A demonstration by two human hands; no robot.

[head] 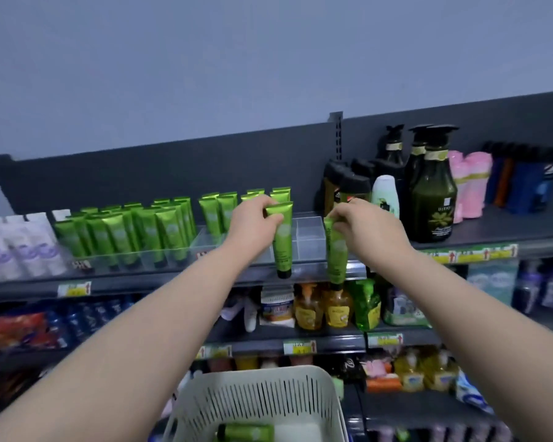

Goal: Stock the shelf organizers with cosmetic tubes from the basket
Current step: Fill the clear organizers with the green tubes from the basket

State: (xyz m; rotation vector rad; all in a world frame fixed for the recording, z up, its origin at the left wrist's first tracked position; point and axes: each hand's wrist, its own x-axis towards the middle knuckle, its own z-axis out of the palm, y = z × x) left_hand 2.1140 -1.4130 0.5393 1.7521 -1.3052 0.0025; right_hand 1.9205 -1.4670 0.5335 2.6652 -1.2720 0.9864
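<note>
My left hand [253,226] pinches the top of a green cosmetic tube [281,240] that hangs cap-down in front of the clear shelf organizer [310,237]. My right hand [364,228] grips a second green tube [336,253] by its upper end, also cap-down, at the organizer's right end. Several green tubes [160,234] stand in rows in the organizers to the left. Below, the white slotted basket [262,400] holds one more green tube [246,432] lying on its side.
Dark green pump bottles [431,199] and a white bottle [385,196] stand right of the organizer. Pale lilac tubes [16,250] fill the shelf's left end. Lower shelves carry yellow soap bottles [323,307] and blue packs [87,317].
</note>
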